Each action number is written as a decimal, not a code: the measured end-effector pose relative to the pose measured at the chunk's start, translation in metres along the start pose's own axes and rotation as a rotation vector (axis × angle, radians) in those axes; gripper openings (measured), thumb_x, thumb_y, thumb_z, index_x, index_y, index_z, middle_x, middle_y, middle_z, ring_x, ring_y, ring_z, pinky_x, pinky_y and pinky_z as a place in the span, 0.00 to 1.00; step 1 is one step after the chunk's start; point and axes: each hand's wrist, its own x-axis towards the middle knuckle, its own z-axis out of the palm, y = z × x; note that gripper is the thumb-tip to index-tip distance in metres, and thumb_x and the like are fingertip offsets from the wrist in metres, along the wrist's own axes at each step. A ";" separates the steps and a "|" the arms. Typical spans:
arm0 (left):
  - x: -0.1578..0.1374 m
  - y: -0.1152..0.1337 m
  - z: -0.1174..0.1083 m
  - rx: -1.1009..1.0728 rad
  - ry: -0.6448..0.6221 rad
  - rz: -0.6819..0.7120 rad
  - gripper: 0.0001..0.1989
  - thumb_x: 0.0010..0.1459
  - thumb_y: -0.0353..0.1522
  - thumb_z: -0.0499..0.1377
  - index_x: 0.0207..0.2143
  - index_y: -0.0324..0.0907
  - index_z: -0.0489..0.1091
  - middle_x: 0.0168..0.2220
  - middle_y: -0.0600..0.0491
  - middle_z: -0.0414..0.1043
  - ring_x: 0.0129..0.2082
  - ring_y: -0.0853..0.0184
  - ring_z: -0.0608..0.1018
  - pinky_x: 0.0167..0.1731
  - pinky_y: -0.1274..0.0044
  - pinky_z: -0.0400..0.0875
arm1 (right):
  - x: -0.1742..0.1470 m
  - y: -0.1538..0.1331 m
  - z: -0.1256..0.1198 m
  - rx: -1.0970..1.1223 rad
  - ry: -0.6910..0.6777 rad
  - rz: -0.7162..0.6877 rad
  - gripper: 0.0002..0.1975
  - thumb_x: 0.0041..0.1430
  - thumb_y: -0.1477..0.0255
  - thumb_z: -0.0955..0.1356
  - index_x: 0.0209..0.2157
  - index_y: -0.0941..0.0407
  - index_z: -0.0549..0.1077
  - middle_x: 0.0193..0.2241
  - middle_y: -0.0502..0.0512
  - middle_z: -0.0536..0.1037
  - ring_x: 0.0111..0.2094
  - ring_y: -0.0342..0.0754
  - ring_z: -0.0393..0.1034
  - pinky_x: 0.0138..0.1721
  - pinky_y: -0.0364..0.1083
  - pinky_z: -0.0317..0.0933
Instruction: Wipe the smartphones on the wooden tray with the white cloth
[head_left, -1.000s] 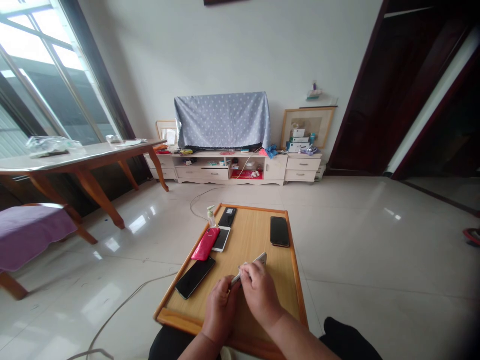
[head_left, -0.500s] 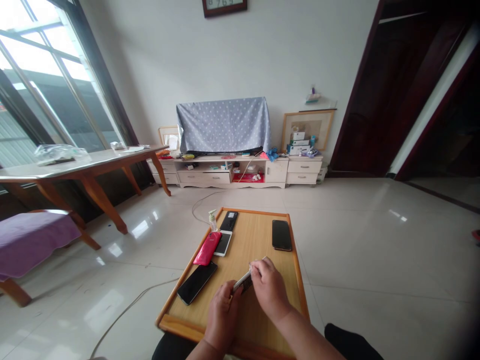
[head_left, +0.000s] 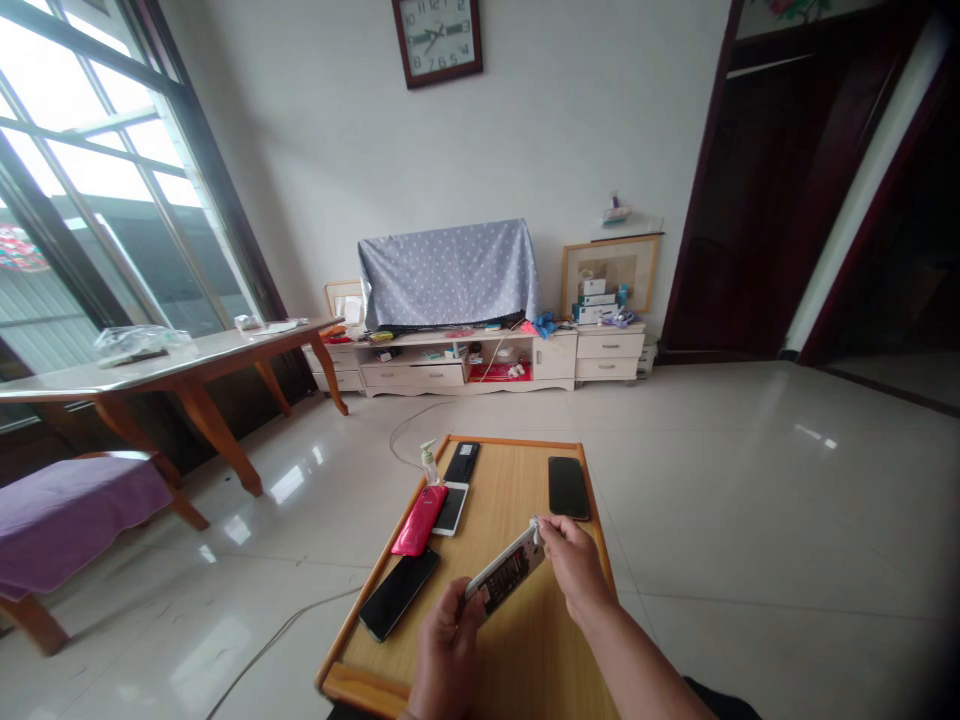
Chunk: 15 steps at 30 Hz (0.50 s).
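My left hand [head_left: 448,635] is closed around the near end of a white-edged phone [head_left: 504,575], which is tilted above the tray table. Its upturned side shows a dark, patterned area like printing or a label. At the phone's far corner, the fingers of my right hand [head_left: 574,562] are pinched on a small white piece [head_left: 535,528], too small to name. Left of the hands lie a black phone [head_left: 399,594], a red phone [head_left: 420,520], a white-framed phone [head_left: 451,508] and a dark phone [head_left: 462,462]. Another black phone [head_left: 568,488] lies at the right edge.
A rimmed wooden tray table [head_left: 517,465] stands in front of me. A clear pump bottle [head_left: 429,465] is at its left edge. Beyond are a low white cabinet [head_left: 412,375] with a cloth-covered shape [head_left: 450,270] and a long table [head_left: 217,352]. A cable [head_left: 285,630] runs across the floor.
My right hand has moved right, to the phone's far corner, and the small white piece now shows there. The phone's patterned side has turned more into view. My view has tilted up.
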 end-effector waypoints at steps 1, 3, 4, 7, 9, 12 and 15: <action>0.001 0.001 0.000 -0.036 -0.002 -0.006 0.17 0.62 0.48 0.58 0.35 0.43 0.71 0.29 0.57 0.69 0.31 0.69 0.69 0.33 0.80 0.64 | 0.000 -0.001 -0.001 0.036 -0.004 0.032 0.22 0.55 0.50 0.69 0.35 0.56 0.78 0.27 0.53 0.79 0.28 0.49 0.70 0.29 0.45 0.62; 0.003 0.006 0.000 -0.122 -0.002 -0.029 0.18 0.60 0.48 0.59 0.36 0.43 0.72 0.30 0.56 0.69 0.31 0.69 0.69 0.34 0.80 0.65 | -0.001 -0.005 -0.003 0.068 -0.012 0.053 0.23 0.53 0.50 0.70 0.35 0.56 0.78 0.26 0.53 0.78 0.26 0.48 0.69 0.26 0.44 0.59; 0.004 0.009 0.000 -0.166 0.003 -0.047 0.18 0.59 0.49 0.60 0.36 0.43 0.73 0.30 0.56 0.70 0.31 0.69 0.69 0.34 0.80 0.65 | -0.002 -0.008 -0.004 0.080 -0.013 0.057 0.23 0.52 0.50 0.71 0.34 0.57 0.78 0.27 0.53 0.79 0.25 0.47 0.68 0.25 0.43 0.58; 0.005 0.018 0.001 -0.282 0.041 -0.122 0.21 0.55 0.50 0.63 0.37 0.42 0.74 0.30 0.56 0.72 0.30 0.70 0.70 0.32 0.80 0.66 | -0.004 -0.014 -0.008 0.110 -0.006 0.069 0.23 0.49 0.49 0.72 0.33 0.56 0.79 0.26 0.54 0.79 0.23 0.46 0.67 0.22 0.42 0.56; 0.006 0.024 0.002 -0.360 0.048 -0.188 0.22 0.54 0.51 0.64 0.37 0.42 0.73 0.31 0.56 0.72 0.30 0.70 0.70 0.32 0.80 0.67 | -0.005 -0.016 -0.009 0.130 0.004 0.077 0.24 0.48 0.49 0.73 0.33 0.57 0.79 0.26 0.53 0.79 0.22 0.45 0.65 0.21 0.42 0.54; 0.006 0.031 0.006 -0.508 0.047 -0.288 0.23 0.51 0.51 0.66 0.37 0.42 0.72 0.33 0.56 0.74 0.31 0.71 0.73 0.33 0.79 0.69 | -0.005 -0.016 -0.011 0.167 0.015 0.096 0.24 0.48 0.50 0.73 0.34 0.57 0.79 0.26 0.53 0.78 0.20 0.42 0.62 0.20 0.42 0.53; 0.007 0.037 0.010 -0.584 0.070 -0.341 0.22 0.50 0.50 0.67 0.34 0.42 0.71 0.32 0.56 0.74 0.30 0.72 0.74 0.32 0.80 0.70 | -0.005 -0.017 -0.012 0.204 0.021 0.105 0.24 0.49 0.51 0.73 0.36 0.58 0.78 0.29 0.55 0.79 0.22 0.42 0.63 0.22 0.41 0.56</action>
